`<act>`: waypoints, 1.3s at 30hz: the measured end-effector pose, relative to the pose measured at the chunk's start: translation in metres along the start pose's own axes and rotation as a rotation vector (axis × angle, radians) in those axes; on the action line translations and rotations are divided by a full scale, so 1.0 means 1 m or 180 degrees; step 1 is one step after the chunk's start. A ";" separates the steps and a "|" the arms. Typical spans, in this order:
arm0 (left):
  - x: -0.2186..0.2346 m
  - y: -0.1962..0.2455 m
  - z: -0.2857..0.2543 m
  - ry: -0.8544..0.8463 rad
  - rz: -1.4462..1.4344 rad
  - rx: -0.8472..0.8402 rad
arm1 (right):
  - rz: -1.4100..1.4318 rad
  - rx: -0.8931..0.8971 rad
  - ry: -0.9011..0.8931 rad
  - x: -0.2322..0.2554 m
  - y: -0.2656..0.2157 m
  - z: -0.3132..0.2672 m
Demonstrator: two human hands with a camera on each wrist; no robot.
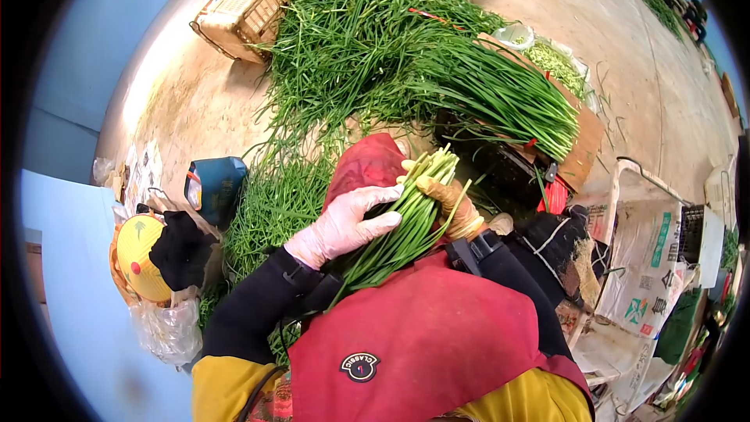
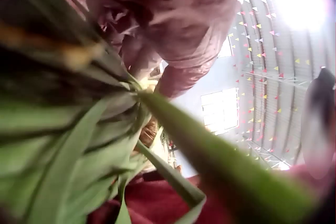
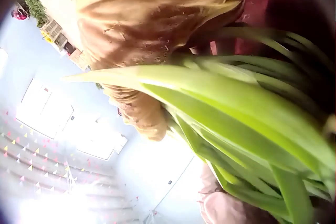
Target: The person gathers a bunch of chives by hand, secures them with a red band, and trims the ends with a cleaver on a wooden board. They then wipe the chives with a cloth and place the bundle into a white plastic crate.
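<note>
Two gloved hands hold one bundle of long green chive stalks with pale cut ends (image 1: 406, 223) in front of the person's chest. Left hand (image 1: 344, 223), in a thin, wrinkled pinkish-white latex glove, lies across the bundle with fingers wrapped over the stalks. Right hand (image 1: 449, 203), in a soiled tan rubber glove, curls around the same bundle from the far side, just below the pale ends. Stalks are smooth, narrow and flat-bladed; they run diagonally from the raised cut ends down toward the red fabric apron (image 1: 422, 344), where the leaf tips touch the cloth. Left wrist view shows blurred blades close to the lens; right wrist view shows the tan glove pressed against glossy leaves (image 3: 252, 113).

Beyond the hands, a trimmed, aligned sheaf of green chives (image 1: 500, 98) rests on a brown cardboard sheet (image 1: 586, 148). A loose, tangled heap of green chives (image 1: 344, 47) covers the concrete floor (image 1: 187, 109). A woven wicker basket (image 1: 250, 4) stands beside the heap.
</note>
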State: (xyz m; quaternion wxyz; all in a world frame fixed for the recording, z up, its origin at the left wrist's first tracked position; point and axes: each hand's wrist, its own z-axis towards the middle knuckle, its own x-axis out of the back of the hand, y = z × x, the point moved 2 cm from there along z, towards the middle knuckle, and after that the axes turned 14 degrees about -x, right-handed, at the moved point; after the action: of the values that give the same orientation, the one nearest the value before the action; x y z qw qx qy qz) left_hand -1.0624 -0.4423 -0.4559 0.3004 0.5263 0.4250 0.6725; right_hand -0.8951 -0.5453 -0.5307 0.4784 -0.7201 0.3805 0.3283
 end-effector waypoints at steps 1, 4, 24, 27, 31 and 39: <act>0.003 -0.003 0.003 -0.0092 -0.0208 0.0114 | 0.0141 0.0093 0.0009 -0.001 0.002 0.000; 0.023 0.010 0.030 0.0225 -0.1281 0.0567 | 0.0466 0.0345 0.0049 -0.008 0.008 0.000; -0.036 -0.016 0.030 -0.0303 -0.4263 0.2355 | -0.2220 0.0183 -0.0434 0.000 -0.101 -0.030; -0.039 -0.033 0.030 -0.0466 -0.4059 0.2155 | -0.2780 0.0080 0.0046 0.025 -0.086 -0.014; -0.035 -0.019 0.032 -0.0507 -0.4221 0.2210 | -0.1978 0.0284 0.0866 0.054 -0.100 -0.051; -0.037 -0.015 0.045 -0.0983 -0.3641 0.2048 | -0.1592 0.0076 -0.0516 0.025 -0.018 -0.058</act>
State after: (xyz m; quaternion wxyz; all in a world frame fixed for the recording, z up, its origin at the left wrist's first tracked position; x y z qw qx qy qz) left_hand -1.0095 -0.4557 -0.4823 0.4948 0.3718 0.7681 0.1644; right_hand -0.8611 -0.6011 -0.5245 0.5820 -0.7574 0.1549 0.2520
